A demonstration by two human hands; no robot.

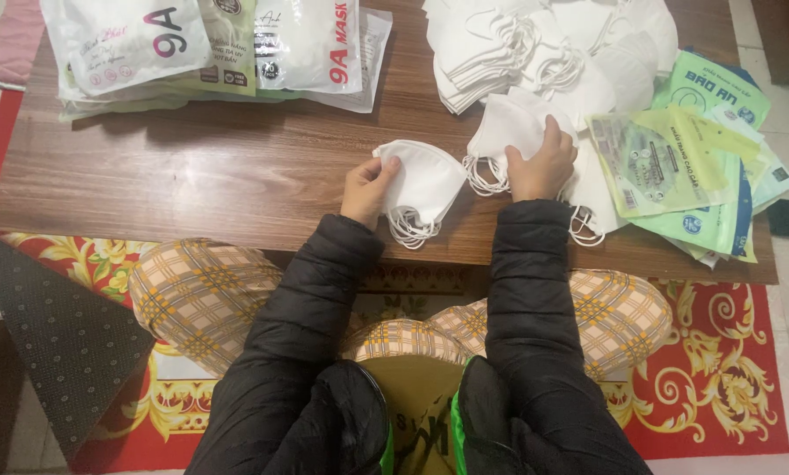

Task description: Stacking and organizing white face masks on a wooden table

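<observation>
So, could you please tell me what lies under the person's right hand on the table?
The right hand presses on a small stack of white face masks, ear loops trailing out at the edge. How many masks, and the wooden table beneath, are covered.

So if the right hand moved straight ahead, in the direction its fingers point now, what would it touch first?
The right hand already rests on a white mask. Going straight on across the table, it would probably first meet the big pile of white masks; depth is hard to judge.
</observation>
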